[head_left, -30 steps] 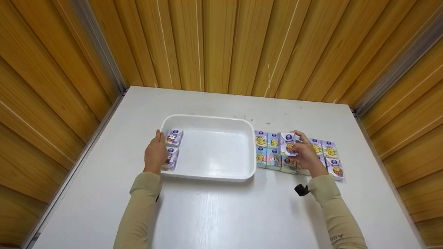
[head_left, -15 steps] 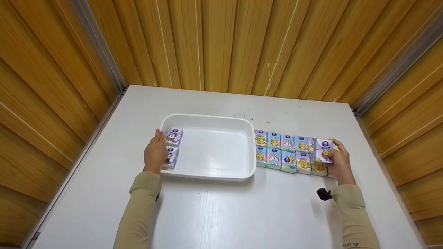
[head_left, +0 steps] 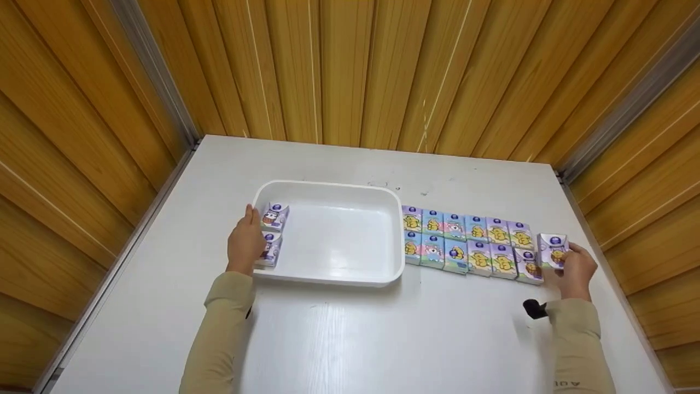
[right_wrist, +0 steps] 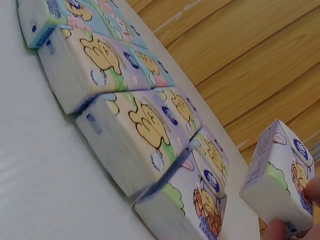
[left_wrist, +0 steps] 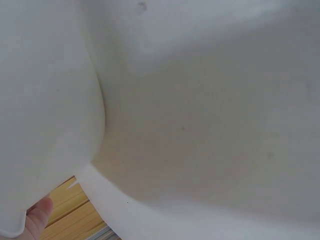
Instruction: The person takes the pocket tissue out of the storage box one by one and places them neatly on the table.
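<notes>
At the white tray's (head_left: 333, 282) left side my left hand (head_left: 245, 246) rests against the rim, its visible fingers straight. In the left wrist view a fingertip (left_wrist: 42, 212) shows past the tray's edge; the thumb cannot be made out. Inside, along the left wall, lie two purple tissue packs, an upper one (head_left: 274, 217) and a lower one (head_left: 271, 250), partly hidden by the hand. My right hand (head_left: 577, 269) pinches another tissue pack (head_left: 553, 251) between thumb and fingers, apart from the right end of the row. In the right wrist view this held pack (right_wrist: 280, 175) is tilted.
Two rows of pastel tissue packs (head_left: 478, 257) lie side by side from the tray's right wall towards the right. The nearest pack (head_left: 529, 267) to my right hand ends the front row. Wooden panelling (head_left: 350, 71) stands behind the white table (head_left: 350, 339).
My right hand has carried its tissue pack rightward over the rows and past their right end, uncovering the packs beneath. The left hand and the tray have stayed in place.
</notes>
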